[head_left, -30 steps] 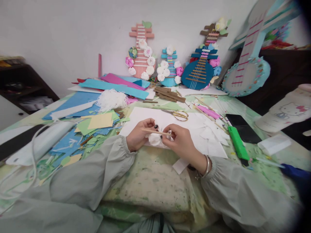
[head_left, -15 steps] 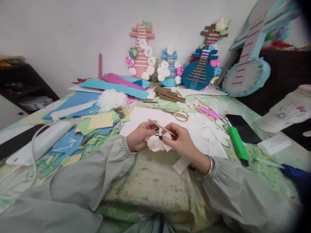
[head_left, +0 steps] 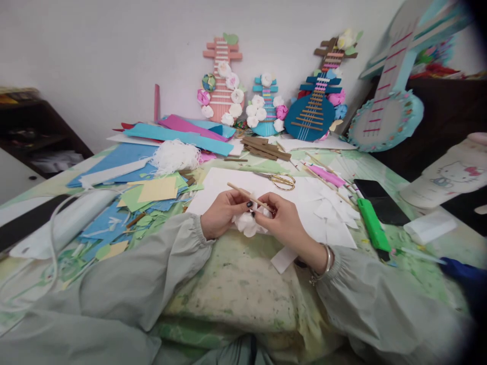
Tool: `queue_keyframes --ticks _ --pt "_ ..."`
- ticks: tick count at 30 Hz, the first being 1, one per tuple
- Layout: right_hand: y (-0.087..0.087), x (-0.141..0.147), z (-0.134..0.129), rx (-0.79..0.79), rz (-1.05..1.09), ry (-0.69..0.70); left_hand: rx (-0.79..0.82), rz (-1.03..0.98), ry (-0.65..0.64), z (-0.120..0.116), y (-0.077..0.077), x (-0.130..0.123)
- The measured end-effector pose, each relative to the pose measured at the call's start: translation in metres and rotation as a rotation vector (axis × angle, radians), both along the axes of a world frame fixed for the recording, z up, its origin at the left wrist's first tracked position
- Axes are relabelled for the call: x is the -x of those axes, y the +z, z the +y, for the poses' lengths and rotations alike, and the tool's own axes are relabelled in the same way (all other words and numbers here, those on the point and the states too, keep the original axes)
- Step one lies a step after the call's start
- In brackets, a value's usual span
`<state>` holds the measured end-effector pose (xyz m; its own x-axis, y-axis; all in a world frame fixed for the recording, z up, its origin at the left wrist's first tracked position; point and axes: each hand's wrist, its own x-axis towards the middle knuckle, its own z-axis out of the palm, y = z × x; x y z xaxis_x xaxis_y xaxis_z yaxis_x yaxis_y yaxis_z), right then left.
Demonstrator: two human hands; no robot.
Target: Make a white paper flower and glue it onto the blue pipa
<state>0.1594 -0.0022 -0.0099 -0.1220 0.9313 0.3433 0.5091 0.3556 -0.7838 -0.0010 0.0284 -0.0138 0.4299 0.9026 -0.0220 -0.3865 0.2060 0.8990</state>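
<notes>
Between my hands, over the near edge of the white paper sheet [head_left: 224, 178], is a white paper flower [head_left: 248, 226]. A thin wooden stick [head_left: 239, 189] slants across just above it. My left hand [head_left: 220, 213] pinches the flower's upper left side, thumb against the paper near the stick. My right hand [head_left: 280, 217] has its fingers closed on the stick's right end, its thumb touching the flower. The fingers hide part of the flower and the stick's lower end. Gold-handled scissors [head_left: 282, 181] lie on the sheet beyond my hands.
White paper pieces [head_left: 335, 208] lie to the right, near a green utility knife [head_left: 373, 228] and a phone [head_left: 380, 200]. Coloured scraps [head_left: 152, 195] and white string [head_left: 177, 156] are on the left. Flower-trimmed model instruments [head_left: 312, 116] lean on the wall. A tumbler [head_left: 449, 172] stands far right.
The flower and the stick have shifted slightly to the right, and the stick lies a little flatter with its left end farther out. My left hand has moved a bit right with them.
</notes>
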Motion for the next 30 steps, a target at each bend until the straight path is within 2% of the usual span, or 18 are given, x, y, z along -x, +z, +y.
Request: queue_keyframes --ticks 7,12,17,21,30 --pt "0.0 0.002 -0.001 0.111 0.106 0.087 -0.014 -0.06 0.052 0.0 -0.002 -0.001" --pt "0.001 0.0 0.002 0.108 0.106 0.079 -0.019 -0.047 0.054 0.001 -0.001 -0.001" --pt "0.005 -0.006 0.005 0.078 0.198 0.085 -0.04 0.025 -0.003 0.001 -0.001 0.0" --pt "0.006 -0.009 0.008 0.116 0.255 0.119 -0.034 0.036 -0.035 0.0 -0.002 0.001" --pt "0.0 -0.015 0.014 0.039 0.123 0.025 -0.105 0.111 0.036 -0.001 -0.001 0.001"
